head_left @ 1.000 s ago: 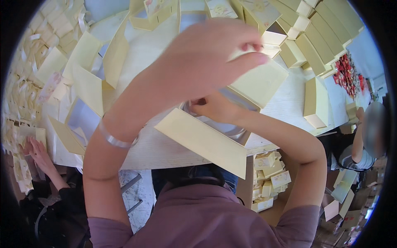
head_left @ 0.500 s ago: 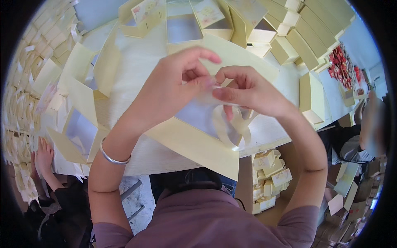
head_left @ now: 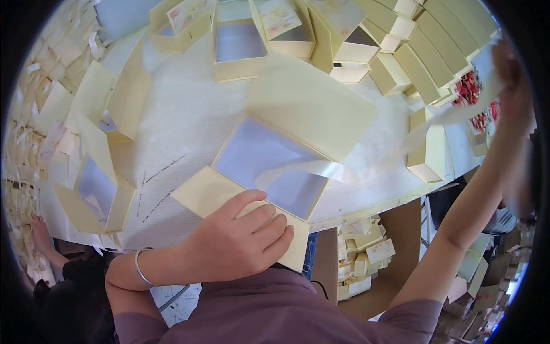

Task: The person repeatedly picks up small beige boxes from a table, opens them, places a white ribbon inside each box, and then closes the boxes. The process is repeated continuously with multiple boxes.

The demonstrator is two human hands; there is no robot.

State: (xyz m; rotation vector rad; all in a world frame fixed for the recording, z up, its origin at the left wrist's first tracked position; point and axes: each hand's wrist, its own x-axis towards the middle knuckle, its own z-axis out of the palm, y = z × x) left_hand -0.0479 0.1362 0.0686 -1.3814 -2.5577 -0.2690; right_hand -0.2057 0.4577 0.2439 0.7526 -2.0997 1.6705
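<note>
- Presently, the left hand (head_left: pixel 238 243) lies flat, fingers spread, on the near flap of an open cream box (head_left: pixel 269 166), pressing it down at the near edge of the white table (head_left: pixel 183 120).
- The right hand (head_left: pixel 511 86) is flung out to the far right, blurred; it appears pinched on the end of a clear film strip (head_left: pixel 366 163) that runs back to the box. Whether the grip is firm I cannot tell.
- Location: the open cream box sits just in front of the person, its pale lining showing, its lid leaning back behind it.
- Progress, as a judgement: the film looks largely stripped from the lining, with one end still touching the box; the box itself holds nothing and is not yet closed.
- Count, open boxes: one in hand, about two at the left (head_left: pixel 94 192), three at the far edge (head_left: pixel 240 46).
- Count, closed cream boxes (head_left: pixel 427 152): one stands near the right edge; behind it a packed row, too crowded to number.
- One brown carton (head_left: pixel 366 261) under the table holds many small boxes, uncounted.
- A red heap (head_left: pixel 472 94) lies at far right.
- Another person's hand (head_left: pixel 40 226) shows at lower left.
</note>
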